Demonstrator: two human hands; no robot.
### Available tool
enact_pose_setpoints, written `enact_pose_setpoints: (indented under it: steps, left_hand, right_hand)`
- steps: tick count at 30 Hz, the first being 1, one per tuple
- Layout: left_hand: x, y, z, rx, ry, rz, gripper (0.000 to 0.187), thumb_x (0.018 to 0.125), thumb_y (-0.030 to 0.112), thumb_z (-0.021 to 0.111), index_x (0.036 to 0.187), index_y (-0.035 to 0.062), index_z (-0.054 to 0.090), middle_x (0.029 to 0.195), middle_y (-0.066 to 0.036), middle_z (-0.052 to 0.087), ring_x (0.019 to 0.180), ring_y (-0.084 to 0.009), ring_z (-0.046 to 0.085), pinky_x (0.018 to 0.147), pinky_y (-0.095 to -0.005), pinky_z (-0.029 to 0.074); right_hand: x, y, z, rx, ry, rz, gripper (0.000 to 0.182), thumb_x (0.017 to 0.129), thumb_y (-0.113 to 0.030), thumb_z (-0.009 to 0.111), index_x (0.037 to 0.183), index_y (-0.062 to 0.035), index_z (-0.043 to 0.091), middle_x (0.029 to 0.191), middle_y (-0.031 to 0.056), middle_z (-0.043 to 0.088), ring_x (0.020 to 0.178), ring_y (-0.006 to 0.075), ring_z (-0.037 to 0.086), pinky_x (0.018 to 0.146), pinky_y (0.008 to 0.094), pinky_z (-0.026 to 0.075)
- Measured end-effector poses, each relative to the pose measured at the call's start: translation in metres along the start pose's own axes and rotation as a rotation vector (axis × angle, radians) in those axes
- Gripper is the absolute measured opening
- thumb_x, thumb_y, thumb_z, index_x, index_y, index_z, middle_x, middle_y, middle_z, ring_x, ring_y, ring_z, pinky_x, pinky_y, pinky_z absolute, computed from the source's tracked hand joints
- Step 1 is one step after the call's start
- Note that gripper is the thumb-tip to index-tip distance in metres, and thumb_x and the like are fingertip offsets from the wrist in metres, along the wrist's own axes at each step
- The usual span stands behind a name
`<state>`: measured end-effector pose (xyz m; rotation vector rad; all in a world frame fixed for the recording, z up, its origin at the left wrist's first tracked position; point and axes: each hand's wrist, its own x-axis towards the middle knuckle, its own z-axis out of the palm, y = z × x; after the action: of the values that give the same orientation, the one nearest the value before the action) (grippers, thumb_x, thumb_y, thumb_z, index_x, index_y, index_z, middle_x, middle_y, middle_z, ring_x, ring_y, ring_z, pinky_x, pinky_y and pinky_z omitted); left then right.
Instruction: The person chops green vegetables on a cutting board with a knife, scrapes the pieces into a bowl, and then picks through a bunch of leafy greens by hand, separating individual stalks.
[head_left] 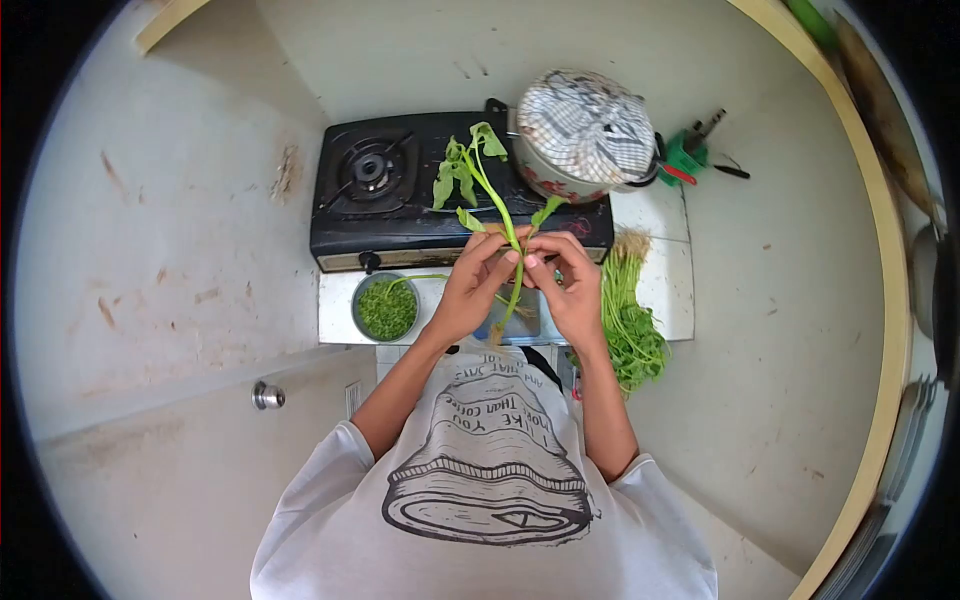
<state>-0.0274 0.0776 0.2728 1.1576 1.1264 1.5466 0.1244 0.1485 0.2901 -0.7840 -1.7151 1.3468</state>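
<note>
A leafy green stalk (490,190) with a rooted lower end stands nearly upright between my two hands, above the counter's front part. My left hand (474,288) pinches its thick stem with thumb and fingers. From the other side, my right hand (568,290) has its fingers closed on a thin leafy side shoot (545,212) of the same stalk. Wilted leaves droop from the stalk's top. Beneath the hands, partly hidden, lies a grey flat board or tray (530,318). To the left, a round bowl (357,318) holds finely cut greens (388,308).
A black gas stove (430,212) spans the counter, bearing a cloth-covered pot (545,178) at its right. A bundle of rooted greens (628,315) hangs over the right front edge. Red- and black-handled tools stand in a green holder (683,158). Walls close in both sides.
</note>
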Motion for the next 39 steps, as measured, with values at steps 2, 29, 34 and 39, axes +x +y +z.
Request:
enact_pose_setpoints:
  steps: [2, 29, 34, 39]
  left_hand:
    - [0.003, -0.001, 0.012, -0.062, -0.047, -0.057, 0.037, 0.109, 0.015, 0.049, 0.143, 0.0000, 0.055, 0.127, -0.007, 0.049, 0.115, -0.0150, 0.057, 0.096, -0.0307, 0.051]
    - [0.008, -0.047, 0.107, -0.275, -0.473, -0.362, 0.028, 0.109, 0.016, 0.051, 0.127, -0.0013, 0.062, 0.107, -0.003, 0.053, 0.081, -0.0091, 0.054, 0.072, -0.0249, 0.045]
    - [0.007, -0.054, 0.102, -0.212, -0.453, -0.408, 0.025, 0.108, 0.017, 0.054, 0.123, -0.0006, 0.063, 0.110, -0.004, 0.057, 0.082, -0.0095, 0.056, 0.072, -0.0258, 0.046]
    - [0.011, -0.058, 0.091, -0.150, -0.447, -0.371, 0.023, 0.107, 0.016, 0.056, 0.120, -0.0012, 0.063, 0.108, -0.005, 0.056, 0.080, -0.0094, 0.057, 0.071, -0.0261, 0.047]
  right_hand:
    - [-0.008, 0.006, -0.007, 0.036, 0.046, 0.066, 0.013, 0.092, -0.007, 0.073, 0.105, -0.0038, 0.072, 0.101, 0.0031, 0.066, 0.081, 0.0090, 0.061, 0.066, 0.0239, 0.042]
    - [-0.111, 0.035, -0.062, 0.086, 0.437, 0.201, 0.014, 0.105, -0.011, 0.058, 0.108, 0.0029, 0.058, 0.096, 0.0068, 0.059, 0.076, 0.0136, 0.063, 0.071, 0.0289, 0.052]
    - [-0.112, 0.049, -0.052, 0.132, 0.478, 0.203, 0.014, 0.105, -0.011, 0.058, 0.102, 0.0022, 0.058, 0.096, 0.0093, 0.064, 0.075, 0.0142, 0.065, 0.069, 0.0290, 0.053]
    - [-0.107, 0.054, -0.047, 0.130, 0.448, 0.308, 0.017, 0.105, -0.013, 0.059, 0.098, 0.0030, 0.059, 0.085, 0.0070, 0.064, 0.076, 0.0136, 0.063, 0.071, 0.0291, 0.051]
